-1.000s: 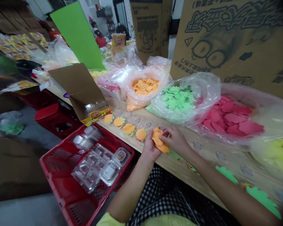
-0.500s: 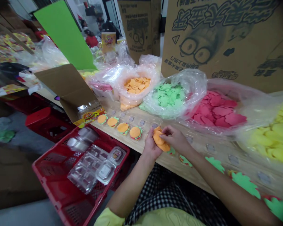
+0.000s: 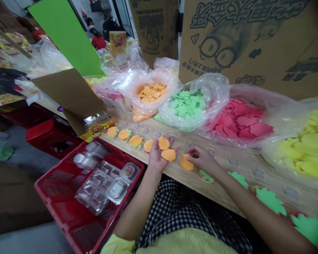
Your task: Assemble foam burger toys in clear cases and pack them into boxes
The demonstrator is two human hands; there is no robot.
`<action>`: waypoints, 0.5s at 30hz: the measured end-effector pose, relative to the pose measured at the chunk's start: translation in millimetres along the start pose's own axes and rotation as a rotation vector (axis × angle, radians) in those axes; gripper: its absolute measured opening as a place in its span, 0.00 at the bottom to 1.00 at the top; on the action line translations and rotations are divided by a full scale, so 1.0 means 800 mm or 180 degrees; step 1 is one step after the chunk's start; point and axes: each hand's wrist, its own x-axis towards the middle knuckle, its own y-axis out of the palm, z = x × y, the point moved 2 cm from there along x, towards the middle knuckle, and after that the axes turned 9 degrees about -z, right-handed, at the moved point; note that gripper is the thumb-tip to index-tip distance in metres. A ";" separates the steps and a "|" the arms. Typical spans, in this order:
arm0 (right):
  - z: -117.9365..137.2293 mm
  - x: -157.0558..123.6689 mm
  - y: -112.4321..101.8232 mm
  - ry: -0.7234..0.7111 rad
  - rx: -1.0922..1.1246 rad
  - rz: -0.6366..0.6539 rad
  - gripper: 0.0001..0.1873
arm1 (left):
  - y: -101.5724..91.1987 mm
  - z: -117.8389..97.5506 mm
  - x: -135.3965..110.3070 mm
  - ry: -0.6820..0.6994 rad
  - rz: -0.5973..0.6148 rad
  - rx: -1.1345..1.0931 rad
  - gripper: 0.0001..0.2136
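- The left hand (image 3: 157, 156) lies palm up and wide open over the wooden table (image 3: 217, 191), with 2 orange foam discs (image 3: 165, 149) resting on its fingers.
- The right hand (image 3: 202, 158) is loosely curled, its fingers touching a third orange foam disc (image 3: 187, 162) on the tabletop.
- 4 assembled foam burgers (image 3: 130, 138) stand in a row left of the hands, the nearest just beside the left hand.
- Green foam pieces (image 3: 270, 200) lie on the table to the right.
- Clear plastic bags of orange (image 3: 151, 92), green (image 3: 186, 104), pink (image 3: 240, 116) and yellow (image 3: 310, 141) foam shapes line the far side of the table.
- A red plastic crate (image 3: 66, 160) holding clear plastic trays (image 3: 98, 185) sits below the table's left edge.
- Large cardboard cartons (image 3: 243, 44) stand behind the bags.
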 end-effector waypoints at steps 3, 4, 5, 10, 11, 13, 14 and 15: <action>-0.006 0.003 0.001 -0.0198 -0.0481 -0.0127 0.08 | 0.003 0.009 -0.002 -0.0056 0.0079 0.0010 0.11; -0.004 0.004 -0.001 -0.0304 -0.0654 -0.0190 0.07 | 0.003 0.012 -0.003 -0.0071 0.0110 0.0015 0.11; -0.001 0.003 -0.005 -0.0423 -0.0827 -0.0298 0.07 | 0.004 0.016 -0.003 -0.0078 0.0147 0.0018 0.11; 0.021 -0.009 -0.017 -0.0487 -0.0756 -0.0578 0.12 | 0.014 0.041 -0.004 -0.0178 0.0287 0.0038 0.13; 0.023 -0.012 -0.016 -0.0326 -0.0540 -0.0435 0.15 | 0.017 0.048 -0.004 -0.0195 0.0295 0.0038 0.13; 0.023 -0.017 -0.013 0.0029 -0.0119 -0.0170 0.17 | 0.023 0.062 -0.005 -0.0202 0.0318 0.0028 0.12; 0.022 -0.020 -0.013 0.0181 0.0070 -0.0094 0.17 | 0.026 0.070 -0.005 -0.0203 0.0337 0.0025 0.12; 0.021 -0.023 -0.014 0.0296 0.0250 -0.0060 0.16 | 0.029 0.078 -0.006 -0.0207 0.0362 0.0029 0.12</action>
